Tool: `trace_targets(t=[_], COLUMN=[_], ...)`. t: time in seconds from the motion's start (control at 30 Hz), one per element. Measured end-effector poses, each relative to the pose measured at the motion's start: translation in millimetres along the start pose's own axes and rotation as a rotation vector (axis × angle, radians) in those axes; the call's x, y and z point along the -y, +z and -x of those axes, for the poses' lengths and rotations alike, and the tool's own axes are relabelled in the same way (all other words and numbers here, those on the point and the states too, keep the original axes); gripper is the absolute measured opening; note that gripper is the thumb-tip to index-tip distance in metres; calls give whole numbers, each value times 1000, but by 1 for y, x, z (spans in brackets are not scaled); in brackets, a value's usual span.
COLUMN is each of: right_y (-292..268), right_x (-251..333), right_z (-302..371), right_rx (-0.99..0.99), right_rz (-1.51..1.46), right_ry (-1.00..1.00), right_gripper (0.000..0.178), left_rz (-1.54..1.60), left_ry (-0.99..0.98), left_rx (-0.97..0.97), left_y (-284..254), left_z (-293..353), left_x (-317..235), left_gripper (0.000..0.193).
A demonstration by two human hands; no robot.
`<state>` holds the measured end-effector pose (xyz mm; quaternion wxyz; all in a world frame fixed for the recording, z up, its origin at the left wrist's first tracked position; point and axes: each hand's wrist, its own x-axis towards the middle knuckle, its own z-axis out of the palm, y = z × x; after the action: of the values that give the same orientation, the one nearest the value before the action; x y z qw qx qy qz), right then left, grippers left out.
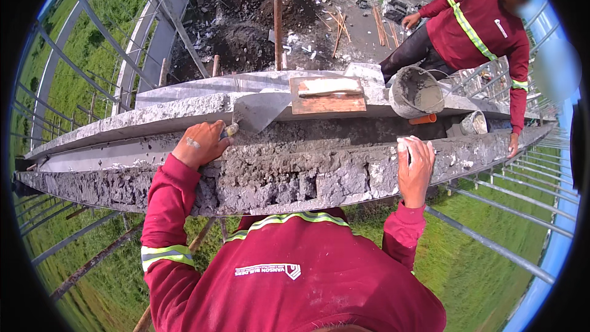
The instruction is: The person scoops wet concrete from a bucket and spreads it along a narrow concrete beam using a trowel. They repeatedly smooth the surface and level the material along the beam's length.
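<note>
My left hand (pixel 200 143) is closed round the handle of a pointing trowel (pixel 260 112). Its broad grey blade extends to the right, overlapping the far concrete ledge. Rough wet mortar (pixel 289 163) covers the near ledge in front of me, to the right of that hand. My right hand (pixel 416 169) rests on the near concrete ledge (pixel 344 183) with fingers extended and nothing visible in them. Between the two ledges runs a channel. On the far ledge lies a wooden board (pixel 329 103) with a pale strip across it, just right of the trowel blade.
A bucket of mortar (pixel 416 92) sits right of the board, near an orange pipe piece (pixel 423 119) and a small pail (pixel 474 123). A co-worker (pixel 473 24) leans a hand on the ledge at right. Metal bars (pixel 491 243) and grass lie below.
</note>
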<state>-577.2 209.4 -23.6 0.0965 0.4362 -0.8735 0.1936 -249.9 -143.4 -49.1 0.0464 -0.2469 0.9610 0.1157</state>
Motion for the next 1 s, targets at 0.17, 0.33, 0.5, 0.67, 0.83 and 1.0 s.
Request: trace_targets(t=[0.17, 0.33, 0.5, 0.67, 0.83, 1.0], right_y=[-4, -7, -7, -7, -8, -8], right_x=[6, 7, 5, 4, 3, 4], right_z=[-3, -5, -3, -3, -3, -2], right_rx=[-14, -15, -36, -39, -41, -44], right_rz=[-30, -53, -60, -80, -57, -79], right_ry=[28, 48, 48, 51, 44, 63], right_gripper=[28, 28, 34, 35, 34, 33], left_rz=[12, -6, -18, -20, 1, -20], left_ry=[-86, -67, -18, -23, -47, -79], left_rx=[106, 103, 54, 39, 81, 132], left_y=[-6, -5, -3, -3, -2, -1], left_z=[1, -1, 0, 1, 0, -3], left_x=[-3, -1, -1, 0, 2, 4], left_gripper=[47, 47, 50, 50, 51, 55])
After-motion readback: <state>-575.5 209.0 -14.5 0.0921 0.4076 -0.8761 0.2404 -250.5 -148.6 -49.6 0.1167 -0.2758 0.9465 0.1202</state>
